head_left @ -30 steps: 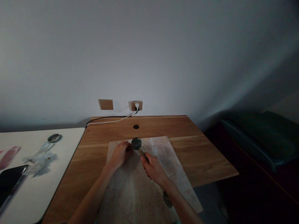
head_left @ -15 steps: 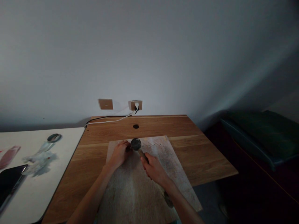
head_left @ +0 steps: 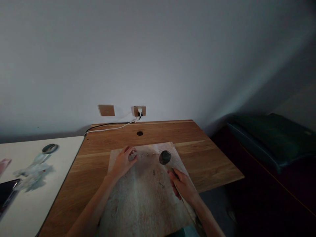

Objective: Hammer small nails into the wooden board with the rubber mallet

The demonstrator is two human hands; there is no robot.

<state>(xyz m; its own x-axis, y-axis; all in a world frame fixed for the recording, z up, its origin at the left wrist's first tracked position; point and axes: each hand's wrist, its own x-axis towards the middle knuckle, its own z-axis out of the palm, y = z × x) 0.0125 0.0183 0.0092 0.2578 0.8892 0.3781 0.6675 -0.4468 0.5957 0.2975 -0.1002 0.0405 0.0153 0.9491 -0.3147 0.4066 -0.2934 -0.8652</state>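
Observation:
In the head view my right hand (head_left: 184, 184) is wrapped round the handle of a hammer (head_left: 165, 157). Its dark round head points away from me, over the right side of a worn board (head_left: 138, 204). My left hand (head_left: 124, 160) is at the board's far left part, thumb and fingers curved apart. Whether anything small lies between them is hard to make out. Along the board's far side, small nails (head_left: 153, 153) appear between the left hand and the hammer head. Nearer to me, a small dark nail-like piece (head_left: 153, 172) and another small piece (head_left: 161, 185) lie on the board.
A wooden desk (head_left: 209, 164) carries the board. White and black cables (head_left: 111, 128) run along its back to a wall socket (head_left: 139, 111). On the left, a white table (head_left: 27, 214) bears a roll of tape (head_left: 50, 148), crumpled plastic (head_left: 34, 176) and a dark device (head_left: 7, 194).
My right hand and the hammer have moved right, away from my left hand. The left hand's fingers have spread. The view has shifted slightly, and nails on the board have come into sight.

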